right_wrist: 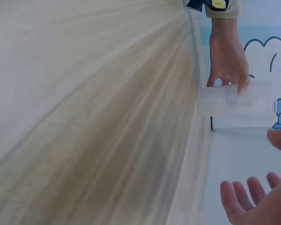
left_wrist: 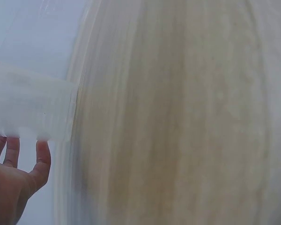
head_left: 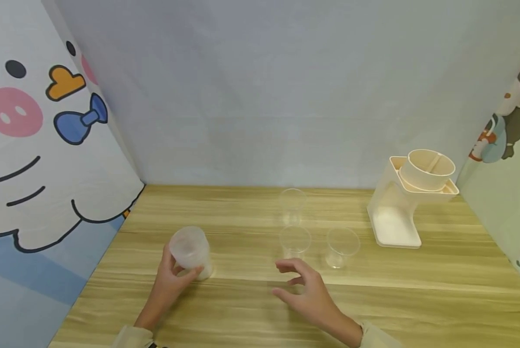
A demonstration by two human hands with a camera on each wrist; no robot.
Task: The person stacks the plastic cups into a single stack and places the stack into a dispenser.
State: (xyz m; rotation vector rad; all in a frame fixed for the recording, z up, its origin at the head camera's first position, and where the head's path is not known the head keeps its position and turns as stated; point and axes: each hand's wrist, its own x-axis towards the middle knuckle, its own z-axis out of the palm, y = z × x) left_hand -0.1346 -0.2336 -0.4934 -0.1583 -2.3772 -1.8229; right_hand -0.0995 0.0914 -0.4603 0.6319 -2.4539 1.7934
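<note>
1. Left hand grips the nested-looking cup stack, upright at the table's left!
2. Light, slick, flexible plastic, I'd judge; mid-wall hold suits, hard squeezing may dent it.
3. Right hand hovers, fingers loosely bent, holding nothing.
4. Three clear cups stand beyond, no contents visible.

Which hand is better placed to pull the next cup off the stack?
Right, most likely: the right hand is empty, while the left hand is occupied gripping the cup stack.
</note>
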